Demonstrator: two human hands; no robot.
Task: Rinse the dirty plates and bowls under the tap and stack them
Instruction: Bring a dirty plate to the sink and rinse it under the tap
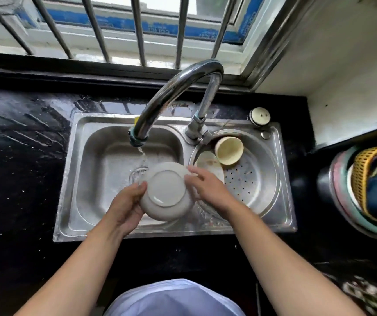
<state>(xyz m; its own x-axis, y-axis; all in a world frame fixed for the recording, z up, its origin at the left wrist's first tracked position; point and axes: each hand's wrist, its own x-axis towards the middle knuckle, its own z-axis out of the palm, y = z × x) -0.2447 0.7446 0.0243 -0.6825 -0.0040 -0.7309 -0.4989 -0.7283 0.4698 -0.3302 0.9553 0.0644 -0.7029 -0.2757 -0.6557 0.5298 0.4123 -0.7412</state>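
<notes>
A white plate (167, 190) is held upside down, its underside facing me, over the left basin of the steel sink (105, 156). My left hand (127, 201) grips its left rim and my right hand (205, 185) holds its right rim. Water runs from the curved tap (171, 92) and falls just past the plate's upper left edge. In the right basin, a perforated steel colander (251, 179) holds a dirty plate (208, 161) and a cream bowl (228, 150) lying on its side.
Wet black countertop (23, 156) surrounds the sink. A round soap-dispenser cap (260, 116) sits at the sink's back right corner. Stacked basins with a yellow basket (365, 185) stand at the right. Window bars (137, 30) rise behind the tap.
</notes>
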